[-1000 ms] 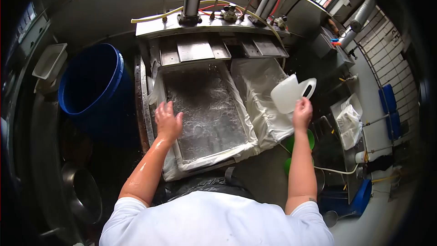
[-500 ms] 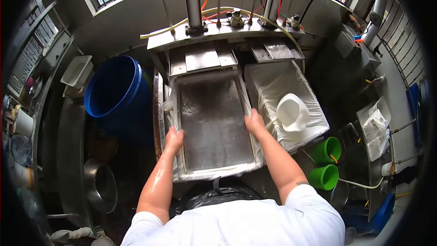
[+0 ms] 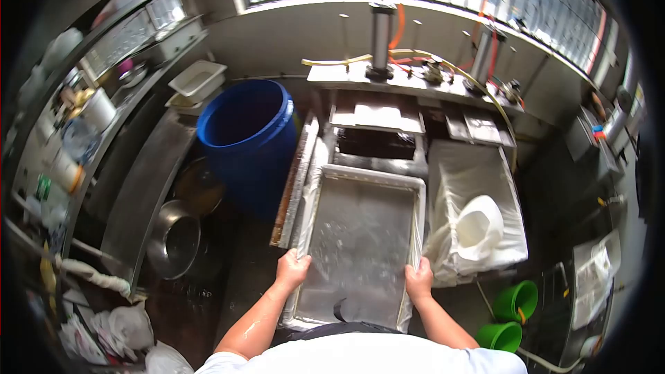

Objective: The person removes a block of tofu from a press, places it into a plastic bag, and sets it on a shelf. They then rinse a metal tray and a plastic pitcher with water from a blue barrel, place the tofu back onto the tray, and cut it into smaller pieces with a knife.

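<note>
A shallow rectangular metal tray [image 3: 361,242] with a pale, wet-looking cloth [image 3: 418,218] over its rim lies in front of my body. My left hand [image 3: 292,270] is closed around the tray's left edge, thumb on top. On the opposite edge my right hand [image 3: 418,282] grips in the same way; the fingers under the rim are hidden. The tray's near end reaches my waist. Beyond its far end stands the press [image 3: 388,114] with a dark opening. To the right, a cloth-lined box [image 3: 512,201] holds a white plastic scoop-like container [image 3: 479,227].
A large blue barrel [image 3: 249,145] stands left of the press. A steel bowl [image 3: 174,239] sits low beside the metal bench [image 3: 149,187]. Two green buckets [image 3: 516,301] are at the lower right. Shelves with clutter line the left wall.
The tray has come away from under the press toward my body, with both hands on its sides. A dark opening now shows behind it. My view has turned left.
</note>
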A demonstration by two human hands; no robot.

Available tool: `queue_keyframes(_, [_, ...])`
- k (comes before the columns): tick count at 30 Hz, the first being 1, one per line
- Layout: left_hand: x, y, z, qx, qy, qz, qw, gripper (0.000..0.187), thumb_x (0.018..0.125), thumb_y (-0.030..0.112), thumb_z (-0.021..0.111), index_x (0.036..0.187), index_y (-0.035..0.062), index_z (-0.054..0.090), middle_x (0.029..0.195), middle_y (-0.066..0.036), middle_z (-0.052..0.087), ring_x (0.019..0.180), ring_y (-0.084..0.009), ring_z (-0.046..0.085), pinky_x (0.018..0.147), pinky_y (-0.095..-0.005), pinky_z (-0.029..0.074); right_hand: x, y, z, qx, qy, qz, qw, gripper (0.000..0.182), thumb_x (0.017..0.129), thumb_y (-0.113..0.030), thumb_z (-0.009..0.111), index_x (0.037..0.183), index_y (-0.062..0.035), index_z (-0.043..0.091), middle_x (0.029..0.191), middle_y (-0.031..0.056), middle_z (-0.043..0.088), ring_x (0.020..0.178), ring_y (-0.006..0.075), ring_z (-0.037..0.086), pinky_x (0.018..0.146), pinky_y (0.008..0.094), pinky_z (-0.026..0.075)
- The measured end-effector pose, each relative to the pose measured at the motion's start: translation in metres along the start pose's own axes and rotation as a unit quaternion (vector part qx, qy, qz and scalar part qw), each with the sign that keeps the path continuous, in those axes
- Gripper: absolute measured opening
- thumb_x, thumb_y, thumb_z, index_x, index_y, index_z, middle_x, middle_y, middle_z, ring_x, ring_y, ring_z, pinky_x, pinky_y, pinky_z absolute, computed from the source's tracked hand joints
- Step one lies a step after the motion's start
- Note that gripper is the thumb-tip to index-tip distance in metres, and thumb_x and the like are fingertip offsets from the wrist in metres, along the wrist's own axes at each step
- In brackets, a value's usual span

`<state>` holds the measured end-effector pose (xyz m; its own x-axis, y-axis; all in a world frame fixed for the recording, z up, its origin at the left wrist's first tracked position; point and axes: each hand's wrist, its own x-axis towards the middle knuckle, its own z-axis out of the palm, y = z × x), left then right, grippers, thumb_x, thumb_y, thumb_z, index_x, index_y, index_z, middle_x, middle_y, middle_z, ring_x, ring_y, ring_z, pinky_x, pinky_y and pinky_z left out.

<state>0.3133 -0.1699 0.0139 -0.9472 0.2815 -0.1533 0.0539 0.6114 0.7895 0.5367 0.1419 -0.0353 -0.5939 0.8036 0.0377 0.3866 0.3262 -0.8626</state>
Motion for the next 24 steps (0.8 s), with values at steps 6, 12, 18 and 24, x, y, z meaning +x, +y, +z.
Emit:
queue_keyframes(6, [-0.041, -0.005, -0.078, 0.043, 0.081, -0.017, 0.996, 0.036, 0.088, 0.030, 0.078, 0.078, 0.0027, 0.056, 0.072, -0.018, 0.067, 0.067, -0.0284, 0.069, 0.064, -0.0416, 0.053, -0.008, -0.045, 0.046, 0.056, -0.039, -0.059, 0.996, 0.019, 0.089, -0.013, 0.065, 0.103, -0.0004, 0.060, 0.083, 0.0138, 0.064, 0.075, 0.0236, 0.063, 0.073, 0.0384, 0.053])
queue_keyframes(12, [-0.068, -0.070, -0.174, -0.023, 0.225, -0.036, 0.973, 0.037, 0.090, 0.030, 0.079, 0.078, 0.0018, 0.058, 0.067, -0.017, 0.067, 0.063, -0.0303, 0.070, 0.063, -0.0422, 0.053, -0.018, -0.170, 0.133, 0.042, -0.124, -0.142, 0.981, 0.024, 0.091, -0.014, 0.064, 0.112, -0.0037, 0.060, 0.090, 0.0234, 0.070, 0.084, 0.0437, 0.070, 0.078, 0.0476, 0.055])
queue_keyframes(18, [-0.067, -0.166, -0.290, -0.048, 0.366, -0.044, 0.929, 0.036, 0.092, 0.027, 0.078, 0.078, -0.0007, 0.058, 0.069, -0.023, 0.067, 0.067, -0.0416, 0.070, 0.060, -0.0461, 0.052, -0.050, -0.304, 0.274, 0.021, -0.228, -0.232, 0.945, 0.021, 0.091, -0.011, 0.064, 0.110, -0.0051, 0.059, 0.087, 0.0212, 0.070, 0.081, 0.0395, 0.070, 0.076, 0.0461, 0.054])
queue_keyframes(24, [-0.071, -0.232, -0.382, -0.042, 0.413, -0.143, 0.899, 0.033, 0.092, 0.026, 0.076, 0.084, -0.0020, 0.061, 0.075, -0.024, 0.069, 0.075, -0.0423, 0.072, 0.067, -0.0470, 0.054, -0.082, -0.388, 0.403, 0.020, -0.335, -0.241, 0.911, 0.023, 0.092, -0.015, 0.066, 0.111, -0.0031, 0.060, 0.088, 0.0177, 0.068, 0.082, 0.0328, 0.068, 0.077, 0.0420, 0.054])
